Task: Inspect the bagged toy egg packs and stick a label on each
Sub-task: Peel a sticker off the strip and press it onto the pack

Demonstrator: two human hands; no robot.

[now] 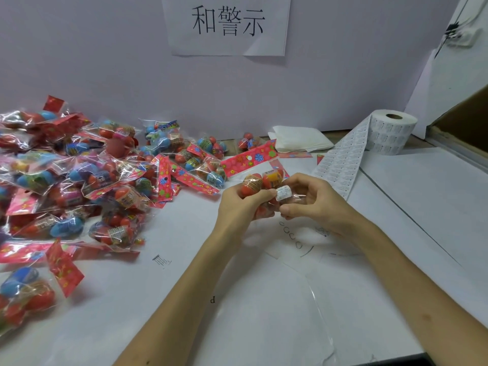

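Held above middle of table (200, 307): pack (266, 182), gripped round eggs (252, 184) by left hand (236, 207), pinched beside label (283, 193) by right hand (315, 203); probably light, slippery film (298, 198) over hard eggs, best grabbed on egg bulges.

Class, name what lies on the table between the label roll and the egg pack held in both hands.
The unwound strip of labels lies there, trailing from the label roll toward the egg pack, as the head view shows.
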